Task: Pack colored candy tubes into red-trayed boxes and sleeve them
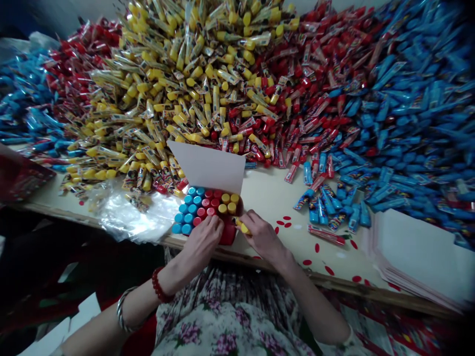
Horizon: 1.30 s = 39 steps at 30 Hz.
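Note:
A small box with a raised white lid (211,165) stands at the table's front edge. Inside it, blue-capped tubes (188,208) fill the left, red-capped tubes (211,201) the middle, and several yellow-capped tubes (228,203) the back right. Its front right part shows bare red. My left hand (204,237) is over the box's front, fingers closed together by the red caps; whatever they grip is hidden. My right hand (261,237), at the box's right side, pinches a yellow-capped tube (244,227).
Large heaps of yellow (148,99), red (315,64) and blue packets (419,109) cover the back. A clear plastic bag (129,212) lies left of the box. White flat cartons (419,247) are stacked at right. Red oval pieces (307,262) dot the table (293,198).

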Each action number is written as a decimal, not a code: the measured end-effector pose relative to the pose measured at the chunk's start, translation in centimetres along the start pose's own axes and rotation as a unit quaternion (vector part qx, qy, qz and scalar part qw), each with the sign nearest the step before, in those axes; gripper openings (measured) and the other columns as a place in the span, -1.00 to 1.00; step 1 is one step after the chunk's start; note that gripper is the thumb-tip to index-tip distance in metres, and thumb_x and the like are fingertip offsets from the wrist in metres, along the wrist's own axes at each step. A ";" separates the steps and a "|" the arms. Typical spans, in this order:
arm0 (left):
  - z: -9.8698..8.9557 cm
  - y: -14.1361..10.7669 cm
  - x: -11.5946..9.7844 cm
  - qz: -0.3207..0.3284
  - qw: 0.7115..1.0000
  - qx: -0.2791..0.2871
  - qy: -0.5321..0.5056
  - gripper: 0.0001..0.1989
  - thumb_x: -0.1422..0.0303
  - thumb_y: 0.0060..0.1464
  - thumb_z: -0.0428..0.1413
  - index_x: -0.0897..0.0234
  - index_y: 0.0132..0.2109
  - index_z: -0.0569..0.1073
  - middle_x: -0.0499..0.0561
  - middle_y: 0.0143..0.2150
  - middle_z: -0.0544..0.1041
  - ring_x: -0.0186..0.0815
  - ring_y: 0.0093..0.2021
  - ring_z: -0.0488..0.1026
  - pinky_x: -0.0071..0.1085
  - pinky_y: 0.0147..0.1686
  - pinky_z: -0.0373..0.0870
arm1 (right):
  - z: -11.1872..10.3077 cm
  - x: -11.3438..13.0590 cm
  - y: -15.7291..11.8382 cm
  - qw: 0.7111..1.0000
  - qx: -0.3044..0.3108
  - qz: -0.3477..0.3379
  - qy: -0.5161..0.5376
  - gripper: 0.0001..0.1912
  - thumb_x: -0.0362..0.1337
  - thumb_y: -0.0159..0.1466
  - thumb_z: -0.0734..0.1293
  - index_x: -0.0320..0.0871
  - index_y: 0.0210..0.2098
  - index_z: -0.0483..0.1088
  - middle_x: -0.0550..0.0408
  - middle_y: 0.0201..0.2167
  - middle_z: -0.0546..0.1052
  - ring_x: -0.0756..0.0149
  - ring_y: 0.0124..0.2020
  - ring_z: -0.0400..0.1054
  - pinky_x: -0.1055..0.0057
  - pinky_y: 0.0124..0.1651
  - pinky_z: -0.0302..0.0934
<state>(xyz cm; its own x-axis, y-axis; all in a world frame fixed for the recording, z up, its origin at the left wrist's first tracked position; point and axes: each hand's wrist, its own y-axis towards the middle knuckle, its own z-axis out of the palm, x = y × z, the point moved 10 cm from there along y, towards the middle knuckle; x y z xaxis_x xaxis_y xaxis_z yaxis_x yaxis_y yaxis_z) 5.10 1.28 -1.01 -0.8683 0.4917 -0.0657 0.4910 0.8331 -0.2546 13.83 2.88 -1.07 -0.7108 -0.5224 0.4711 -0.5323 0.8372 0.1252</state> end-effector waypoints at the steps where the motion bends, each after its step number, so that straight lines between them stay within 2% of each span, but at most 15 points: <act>1: 0.5 -0.2 -0.4 0.005 1.000 0.013 0.013 -0.61 0.64 -0.06 -0.06 0.45 -0.03 0.35 0.23 -0.09 0.40 -0.13 -0.09 0.33 -0.26 -0.08 0.34 | 0.2 0.0 -0.3 1.000 0.004 -0.001 -0.004 -0.82 -0.47 0.24 0.25 -0.16 -0.17 0.30 -0.01 -0.19 0.40 0.25 -0.20 0.36 0.33 -0.16 0.33; 4: 1.7 -0.7 -1.6 0.020 0.998 0.042 0.052 -0.57 0.66 -0.07 -0.09 0.46 -0.01 0.36 0.26 -0.07 0.42 -0.12 -0.08 0.35 -0.24 -0.07 0.35 | 0.8 0.2 -1.0 1.000 0.012 -0.008 -0.022 -0.77 -0.52 0.22 0.24 -0.17 -0.15 0.31 0.00 -0.21 0.41 0.25 -0.24 0.36 0.35 -0.22 0.33; 7: 2.0 -1.3 -2.4 0.045 0.996 0.046 0.065 -0.54 0.67 -0.07 -0.11 0.44 0.01 0.36 0.26 0.02 0.40 -0.12 0.02 0.33 -0.24 0.02 0.32 | 1.2 0.6 -1.4 0.999 -0.006 -0.019 -0.029 -0.74 -0.55 0.21 0.22 -0.19 -0.14 0.32 0.00 -0.23 0.41 0.25 -0.21 0.36 0.37 -0.21 0.33; 9: 1.8 -1.4 -2.3 0.038 0.997 0.046 0.052 -0.52 0.67 -0.08 -0.09 0.46 0.03 0.35 0.27 0.06 0.37 -0.11 0.07 0.31 -0.25 0.07 0.29 | 1.5 0.7 -1.6 0.999 -0.020 -0.017 -0.031 -0.75 -0.56 0.21 0.22 -0.19 -0.16 0.33 0.00 -0.23 0.41 0.25 -0.20 0.36 0.38 -0.20 0.32; 11: 1.6 -1.1 -1.7 0.006 0.998 0.054 0.028 -0.56 0.67 -0.05 -0.09 0.47 0.01 0.36 0.26 0.02 0.40 -0.12 0.02 0.34 -0.27 0.03 0.32 | 1.8 0.8 -1.8 0.999 -0.016 -0.014 -0.044 -0.76 -0.56 0.20 0.23 -0.20 -0.18 0.33 -0.01 -0.24 0.41 0.24 -0.21 0.36 0.38 -0.22 0.32; 16: 1.3 0.0 -0.8 -0.036 0.998 0.051 -0.011 -0.68 0.66 0.01 -0.10 0.40 -0.11 0.39 0.20 -0.13 0.43 -0.18 -0.12 0.39 -0.30 -0.11 0.39 | 2.3 1.2 -1.6 0.995 0.051 0.000 -0.080 -0.75 -0.57 0.17 0.23 -0.19 -0.20 0.33 -0.02 -0.21 0.41 0.23 -0.20 0.37 0.39 -0.27 0.31; 24: 1.2 4.0 0.0 0.008 0.997 0.031 -0.075 -0.79 0.62 0.00 -0.09 0.39 -0.29 0.41 0.18 -0.24 0.40 -0.19 -0.22 0.35 -0.28 -0.16 0.37 | 0.8 0.8 1.8 0.984 0.152 0.071 -0.061 -0.66 -0.56 0.22 0.16 -0.15 -0.06 0.29 -0.04 -0.06 0.40 0.30 -0.14 0.39 0.42 -0.15 0.26; 28: 0.3 5.4 0.9 0.010 0.996 -0.006 -0.085 -0.77 0.59 0.06 -0.13 0.37 -0.29 0.40 0.15 -0.28 0.41 -0.20 -0.24 0.34 -0.27 -0.14 0.35 | 0.2 0.1 3.1 0.982 0.164 0.079 -0.042 -0.67 -0.54 0.20 0.18 -0.16 -0.07 0.31 -0.01 -0.08 0.43 0.28 -0.13 0.41 0.46 -0.13 0.23; 33: -0.1 3.7 3.1 -0.036 0.991 -0.053 -0.121 -0.79 0.53 0.13 -0.14 0.35 -0.23 0.39 0.12 -0.24 0.42 -0.24 -0.24 0.33 -0.30 -0.18 0.34 | 0.4 0.0 2.6 0.981 0.169 0.081 -0.056 -0.66 -0.49 0.20 0.22 -0.16 -0.03 0.28 -0.04 -0.05 0.42 0.26 -0.14 0.41 0.44 -0.15 0.23; 39: 0.9 2.7 2.9 -0.014 0.991 -0.023 -0.131 -0.79 0.53 0.14 -0.12 0.35 -0.31 0.40 0.12 -0.24 0.42 -0.26 -0.24 0.36 -0.34 -0.20 0.35 | 0.6 0.5 3.5 0.979 0.177 0.072 -0.071 -0.75 -0.44 0.23 0.23 -0.16 -0.10 0.31 -0.03 -0.09 0.45 0.24 -0.16 0.43 0.45 -0.20 0.24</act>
<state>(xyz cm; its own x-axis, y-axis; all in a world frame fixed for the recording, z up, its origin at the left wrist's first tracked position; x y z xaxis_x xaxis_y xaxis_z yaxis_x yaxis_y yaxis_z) 3.89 4.74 -2.73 -0.8671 0.3910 -0.3086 0.4643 0.8588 -0.2166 11.33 5.42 -0.94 -0.8337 -0.4415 0.3316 -0.5300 0.8082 -0.2566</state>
